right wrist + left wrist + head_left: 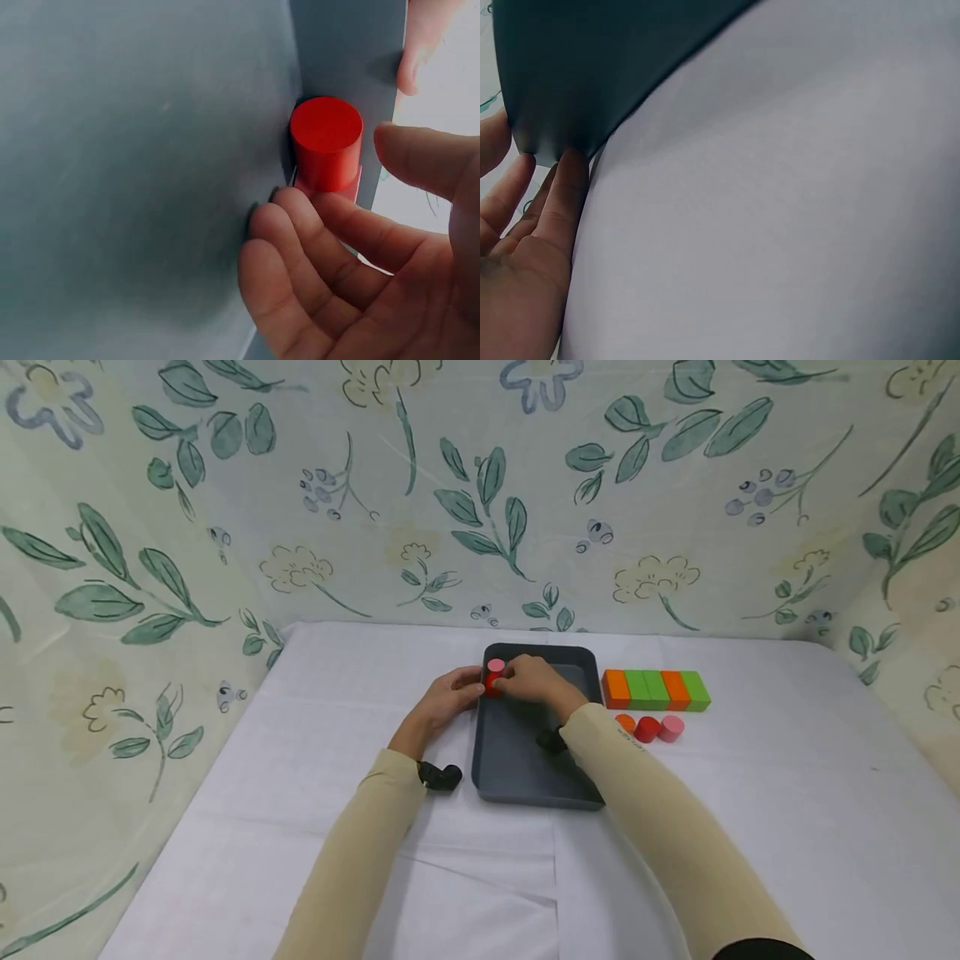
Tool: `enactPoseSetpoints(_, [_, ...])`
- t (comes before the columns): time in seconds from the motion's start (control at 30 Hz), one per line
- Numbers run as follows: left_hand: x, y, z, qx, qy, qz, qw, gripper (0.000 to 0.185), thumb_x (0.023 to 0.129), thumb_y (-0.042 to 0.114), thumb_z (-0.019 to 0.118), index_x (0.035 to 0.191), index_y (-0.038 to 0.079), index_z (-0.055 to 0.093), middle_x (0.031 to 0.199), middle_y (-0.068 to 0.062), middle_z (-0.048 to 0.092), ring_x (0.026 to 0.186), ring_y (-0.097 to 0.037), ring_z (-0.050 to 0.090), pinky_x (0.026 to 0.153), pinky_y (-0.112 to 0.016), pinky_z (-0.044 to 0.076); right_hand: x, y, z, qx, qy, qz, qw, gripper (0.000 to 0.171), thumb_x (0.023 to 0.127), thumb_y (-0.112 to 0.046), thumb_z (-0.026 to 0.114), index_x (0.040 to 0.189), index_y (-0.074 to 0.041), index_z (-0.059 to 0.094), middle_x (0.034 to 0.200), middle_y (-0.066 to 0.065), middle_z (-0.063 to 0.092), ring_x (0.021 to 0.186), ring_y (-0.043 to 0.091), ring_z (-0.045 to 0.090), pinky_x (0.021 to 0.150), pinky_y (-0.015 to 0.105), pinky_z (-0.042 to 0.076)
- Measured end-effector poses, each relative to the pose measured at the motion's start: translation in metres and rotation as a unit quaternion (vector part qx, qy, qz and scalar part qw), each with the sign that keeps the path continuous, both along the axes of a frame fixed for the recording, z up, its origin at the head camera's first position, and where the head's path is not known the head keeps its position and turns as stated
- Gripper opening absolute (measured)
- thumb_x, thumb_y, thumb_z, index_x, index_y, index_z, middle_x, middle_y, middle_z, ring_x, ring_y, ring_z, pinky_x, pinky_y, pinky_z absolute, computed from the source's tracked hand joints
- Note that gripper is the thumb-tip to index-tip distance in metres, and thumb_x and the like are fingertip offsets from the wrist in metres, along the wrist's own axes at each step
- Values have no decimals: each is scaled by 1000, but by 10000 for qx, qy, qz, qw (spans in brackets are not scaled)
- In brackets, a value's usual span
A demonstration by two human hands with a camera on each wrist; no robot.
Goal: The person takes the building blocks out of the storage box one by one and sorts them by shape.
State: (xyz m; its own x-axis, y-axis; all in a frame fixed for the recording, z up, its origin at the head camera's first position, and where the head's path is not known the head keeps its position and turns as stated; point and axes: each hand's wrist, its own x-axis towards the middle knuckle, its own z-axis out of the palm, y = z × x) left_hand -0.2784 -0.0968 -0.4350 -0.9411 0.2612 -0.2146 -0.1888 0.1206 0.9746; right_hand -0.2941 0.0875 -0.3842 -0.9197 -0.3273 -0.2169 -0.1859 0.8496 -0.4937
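Head view hides most of the red cylinder (492,684) behind the right hand (534,679); only a sliver of red shows, with a pink cylinder (496,666) just behind it, at the far left corner of the grey tray (517,768). Whether the two cylinders touch or are stacked cannot be told from there. Right wrist view shows the red one upright against the tray wall, a pink edge peeking out beneath it. That hand's fingers (300,225) are loosely curved just beside the cylinder and the thumb is on the other side with a gap; it does not clamp the piece, though one fingertip may brush its base. Left wrist view is mostly tray underside and white cloth (795,225), blurred; the left hand (525,247) has straight, relaxed fingers touching the tray's outer corner, holding nothing.

On the cloth to the right of the tray lie a row of orange and green blocks (655,690) and three more small cylinders (648,727), well apart from both hands.
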Motion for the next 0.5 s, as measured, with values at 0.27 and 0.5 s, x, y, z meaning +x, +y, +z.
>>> enactPoseSetpoints(0.27, [-1,0,-2,-40,9,22,10000,46,97,17,61,142,19,52,149,-4,52,137,-23,52,118,-41,40,-2,-7,-4,-311,-246,-418,9983,37,95,-27,63,122,-2,67,109,13,69,92,25,60,85,34,55])
enactPoseSetpoints(0.5, [-3,0,-3,-46,8,10,10000,46,97,18,62,142,20,53,149,-3,52,135,-23,53,117,-41,41,-4,-6,-5,-619,-121,-387,9973,34,90,-15,69,122,-4,62,117,15,67,99,27,60,96,39,55])
